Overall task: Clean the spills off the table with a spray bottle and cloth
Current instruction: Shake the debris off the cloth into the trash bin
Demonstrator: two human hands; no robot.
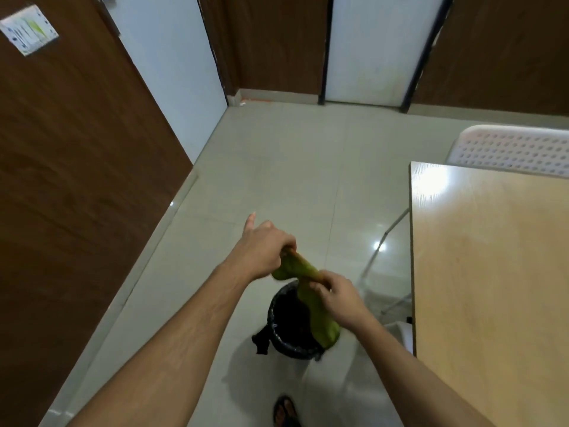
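- Looking down from the head view, I take the biggest thing first: the table (492, 272) fills my right side, its pale wood top glossy under a glare patch at the far corner, and I see no spray bottle on the part in view.
- Beyond that corner stands a white perforated chair (514, 149); the tiled floor (277, 167) runs off to brown wall panels.
- Low and centre sits the bin (292, 322), lined with a black bag, just left of the table edge.
- The cloth (308, 291), green and twisted into a rope, is held over the bin; its long axis runs from upper left down to lower right, its loose tail hanging at the bin's near rim.
- My left hand (264, 248) grasps the upper end with curled fingers, the index finger sticking out straight.
- My right hand (338, 297) is clenched around the middle of the cloth and lies nearer the table, so I judge it the natural hand to carry the cloth back there.
- I judge this a wringing step.
- A notice (29, 29) is stuck on the left panel; its print is probably text and a green graphic, but too blurred to read.
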